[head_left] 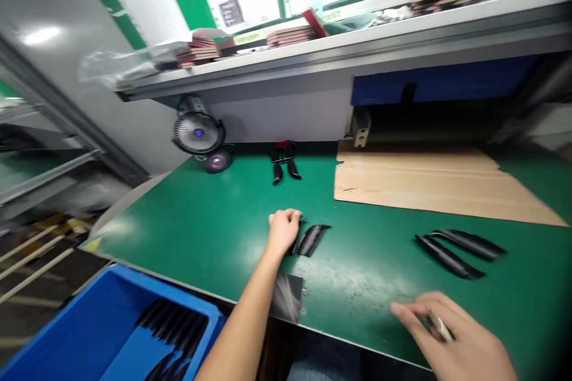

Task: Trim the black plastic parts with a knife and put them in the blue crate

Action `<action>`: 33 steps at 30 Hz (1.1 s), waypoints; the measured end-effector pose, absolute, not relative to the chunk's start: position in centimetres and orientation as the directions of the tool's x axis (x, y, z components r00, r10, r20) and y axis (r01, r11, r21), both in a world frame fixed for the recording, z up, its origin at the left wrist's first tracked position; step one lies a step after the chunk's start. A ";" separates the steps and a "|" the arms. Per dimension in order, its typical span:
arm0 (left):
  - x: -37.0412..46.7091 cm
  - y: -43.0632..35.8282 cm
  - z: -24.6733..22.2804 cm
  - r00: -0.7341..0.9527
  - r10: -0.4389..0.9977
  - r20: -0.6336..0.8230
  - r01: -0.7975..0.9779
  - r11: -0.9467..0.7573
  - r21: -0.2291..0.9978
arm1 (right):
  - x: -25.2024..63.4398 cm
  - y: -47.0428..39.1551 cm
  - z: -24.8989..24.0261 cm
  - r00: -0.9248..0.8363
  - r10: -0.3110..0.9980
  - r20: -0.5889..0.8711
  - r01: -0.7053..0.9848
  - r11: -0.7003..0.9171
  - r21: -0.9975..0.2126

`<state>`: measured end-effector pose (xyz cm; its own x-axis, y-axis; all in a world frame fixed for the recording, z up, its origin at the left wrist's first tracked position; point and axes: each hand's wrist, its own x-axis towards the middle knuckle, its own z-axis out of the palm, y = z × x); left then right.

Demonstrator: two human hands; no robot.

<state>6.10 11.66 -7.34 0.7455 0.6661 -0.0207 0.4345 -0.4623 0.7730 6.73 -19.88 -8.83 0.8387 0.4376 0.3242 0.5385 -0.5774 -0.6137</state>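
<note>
My left hand (283, 231) is closed around the edge of a black curved part (294, 246) lying on the green tabletop. A second glossy black curved part (313, 240) rests just to its right. Low at the right, my right hand (460, 336) is slightly blurred, with its fingers wrapped about a small pale pen-like tool (441, 327); most of the tool is hidden in the palm. Beyond that hand lie two longer black curved pieces (460, 253). Farther back, several smaller black parts (285, 162) sit together with a red bit among them.
A cardboard sheet (424, 181) covers the back right of the green table (214, 220). A small fan (199, 133) stands at the back left. Below the front edge is a blue bin (116, 309) holding several black parts. A loaded shelf (313, 53) runs overhead.
</note>
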 end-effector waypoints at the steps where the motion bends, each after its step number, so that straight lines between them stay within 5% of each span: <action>1: 6.2 11.4 -7.3 0.742 0.670 0.006 0.443 -0.498 0.745 | 8.2 -20.3 -9.0 0.855 0.399 0.332 0.518 -0.624 -0.585; 5: 5.9 9.6 -5.8 0.705 0.697 0.131 0.448 -0.580 0.680 | 14.4 -21.5 -9.4 0.904 0.246 0.349 0.404 -0.759 -0.511; 9: 4.0 5.1 -2.9 0.730 0.653 0.200 0.341 -0.602 0.722 | 15.6 -21.0 -7.7 0.876 0.394 0.278 0.482 -0.709 -0.515; 12: 2.3 0.7 -1.6 0.796 0.592 -0.125 0.247 -0.130 0.960 | 12.2 -20.2 -4.6 0.717 0.649 0.254 0.649 -0.489 -0.582; 14: 1.6 -1.8 -1.4 0.861 0.302 -0.409 0.317 0.309 0.896 | 9.5 -19.8 -2.7 0.510 0.824 0.246 0.733 -0.266 -0.626; 16: 1.5 -3.5 -1.4 0.885 0.057 -0.463 0.355 0.561 0.748 | 7.4 -19.8 -1.8 0.369 0.884 0.288 0.778 -0.125 -0.615; 17: 1.6 -4.0 -1.4 0.894 0.044 -0.446 0.315 0.648 0.694 | 6.6 -19.9 -1.8 0.373 0.867 0.330 0.799 -0.120 -0.589; 20: 2.0 -4.4 -1.1 0.877 0.312 -0.366 -0.042 0.808 0.588 | 5.0 -20.5 -3.2 0.609 0.660 0.439 0.753 -0.307 -0.582; 23: 2.1 -3.8 -0.4 0.790 0.499 -0.356 -0.327 0.834 0.444 | 3.7 -20.9 -5.4 0.795 0.521 0.312 0.543 -0.378 -0.750; 27: 1.4 -3.4 0.8 0.681 0.612 -0.402 -0.508 0.791 0.342 | 2.1 -20.4 -7.1 0.799 0.587 0.131 0.363 -0.297 -0.883; 33: 0.3 -3.9 1.6 0.611 0.706 -0.360 -0.618 0.709 0.341 | 1.5 -18.4 -5.6 0.769 0.636 0.059 0.214 -0.169 -0.962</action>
